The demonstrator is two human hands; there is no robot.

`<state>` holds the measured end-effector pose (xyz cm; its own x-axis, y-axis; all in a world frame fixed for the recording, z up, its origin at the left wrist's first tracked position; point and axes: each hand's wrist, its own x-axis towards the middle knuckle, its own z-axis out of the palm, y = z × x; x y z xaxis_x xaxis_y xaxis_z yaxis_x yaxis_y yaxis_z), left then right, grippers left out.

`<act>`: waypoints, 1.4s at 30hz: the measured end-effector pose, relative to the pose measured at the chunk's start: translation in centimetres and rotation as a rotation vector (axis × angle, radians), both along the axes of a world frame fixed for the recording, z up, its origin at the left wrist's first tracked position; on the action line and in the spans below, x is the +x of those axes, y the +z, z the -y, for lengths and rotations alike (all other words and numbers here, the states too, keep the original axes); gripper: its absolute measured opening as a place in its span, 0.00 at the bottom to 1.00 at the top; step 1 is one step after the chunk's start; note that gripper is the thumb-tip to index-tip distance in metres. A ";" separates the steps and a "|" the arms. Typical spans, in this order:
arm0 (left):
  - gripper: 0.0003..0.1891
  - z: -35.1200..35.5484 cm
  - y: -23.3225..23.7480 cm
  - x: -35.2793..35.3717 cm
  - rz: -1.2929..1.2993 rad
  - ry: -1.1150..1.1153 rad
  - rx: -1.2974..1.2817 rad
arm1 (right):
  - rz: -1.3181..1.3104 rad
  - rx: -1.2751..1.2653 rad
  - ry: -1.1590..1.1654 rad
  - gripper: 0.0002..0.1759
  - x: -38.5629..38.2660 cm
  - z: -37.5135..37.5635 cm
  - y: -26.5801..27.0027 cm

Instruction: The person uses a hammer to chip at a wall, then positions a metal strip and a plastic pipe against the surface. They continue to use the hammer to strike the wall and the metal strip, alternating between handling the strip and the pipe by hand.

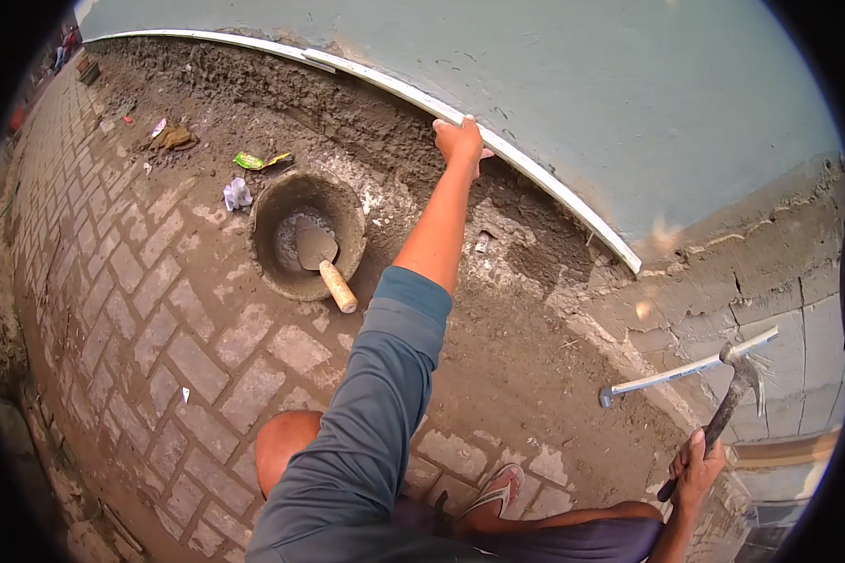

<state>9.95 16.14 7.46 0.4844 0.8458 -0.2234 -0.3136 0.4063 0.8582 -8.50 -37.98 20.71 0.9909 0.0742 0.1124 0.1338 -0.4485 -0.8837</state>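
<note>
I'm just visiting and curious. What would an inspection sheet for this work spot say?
Surface: pavers, smeared with soil.
Job's things: long white strip along the lower edge of the wall; hammer; trowel with its blade inside a bucket, handle across the rim.
Clutter: crumpled white scrap and green-and-yellow wrapper near the bucket; brown clump farther off.
Hands: left hand touches the white strip; right hand grips the hammer.
Cables: nothing seen.
Surroundings: blue-grey wall, rough soil beneath the strip.

Left arm (380,366) stretched forward, left hand (460,144) partly hiding its fingers; right hand (699,464) low, fingers curled closed.
</note>
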 end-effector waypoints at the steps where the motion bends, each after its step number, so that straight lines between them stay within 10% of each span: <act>1: 0.23 0.3 0.4 -0.4 0.005 0.012 -0.002 | -0.024 0.012 0.001 0.14 0.0 -0.4 0.0; 42: 0.26 2.4 0.2 0.2 -0.088 -0.129 -0.039 | -0.135 -0.088 0.013 0.18 0.5 0.4 -1.2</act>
<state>10.17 13.77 7.69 0.5656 0.7679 -0.3008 -0.1814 0.4716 0.8630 -8.00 -38.34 19.49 0.9955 0.0906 -0.0291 0.0228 -0.5237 -0.8516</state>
